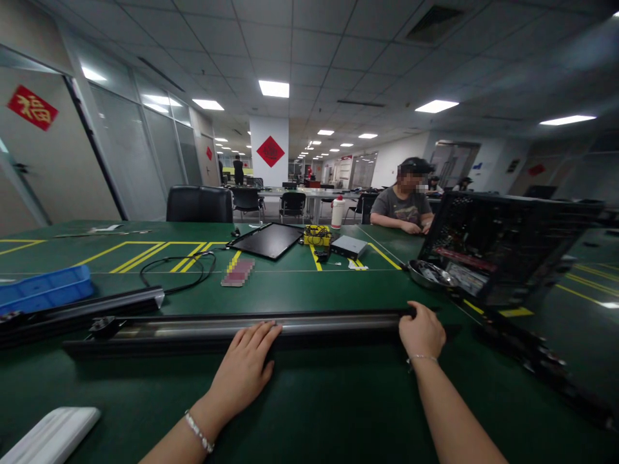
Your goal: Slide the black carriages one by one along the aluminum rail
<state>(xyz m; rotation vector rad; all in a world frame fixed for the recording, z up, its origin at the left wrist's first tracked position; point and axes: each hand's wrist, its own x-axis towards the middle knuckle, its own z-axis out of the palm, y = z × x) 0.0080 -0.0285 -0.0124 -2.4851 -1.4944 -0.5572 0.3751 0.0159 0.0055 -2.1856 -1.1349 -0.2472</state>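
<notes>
A long black rail (333, 330) with a shiny metal inner face lies crosswise on the green table in front of me. A small dark fitting (104, 327) sits at its left end. My left hand (244, 367) rests on the rail left of its middle, fingers stretched out flat over it and thumb on the near side. At the right end, my right hand (422, 330) has its fingers curled round the rail, so the grip itself is partly hidden.
Behind to the left are a second dark rail (91, 310), a cable (203, 270) and a blue bin (46, 290). A flat black panel (267, 240), a grey box (349, 246), a metal bowl (430, 276) and an open computer case (488, 245) stand farther off. A person (402, 205) sits beyond.
</notes>
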